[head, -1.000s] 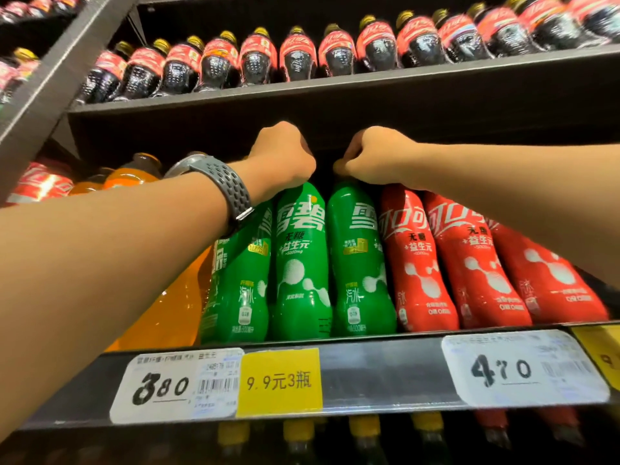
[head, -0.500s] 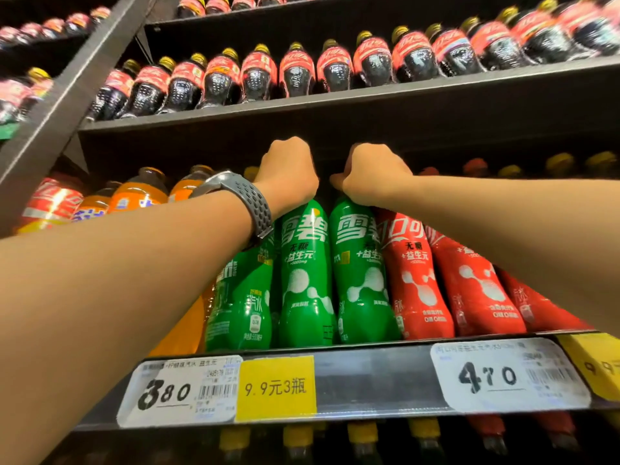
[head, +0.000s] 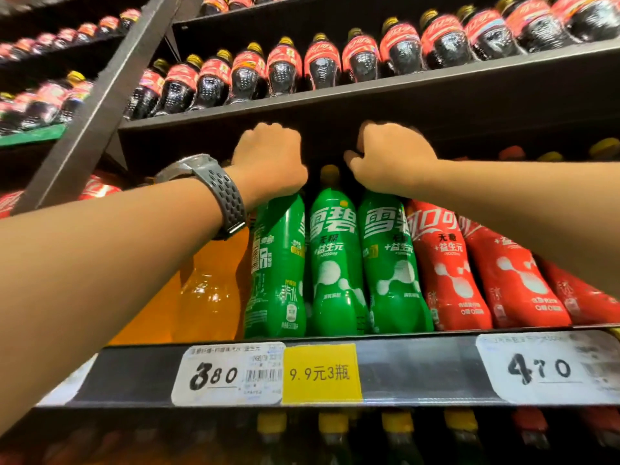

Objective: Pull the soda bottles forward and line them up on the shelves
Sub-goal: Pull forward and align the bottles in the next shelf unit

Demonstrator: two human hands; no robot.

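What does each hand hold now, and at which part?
The left hand grips the left green bottle at its top; the right hand grips the right green bottle at its top. Both caps are hidden under the hands.

One wide-angle camera, worn on the person's head, gives the only view. It stands in front of the black metal shelf (head: pixel 419 374), about level with its front edge. It faces the shelving and tilts upward, so that edge and its white price labels (head: pixel 228 374) cross the lower part while the upper black shelf (head: pixel 369 105) leans back overhead. It is near: both bare forearms reach in from the lower left corner and the right side to the left hand (head: pixel 270 159) and right hand (head: pixel 389 159) at centre, over the green plastic soda bottles (head: pixel 335 263) at the front edge.
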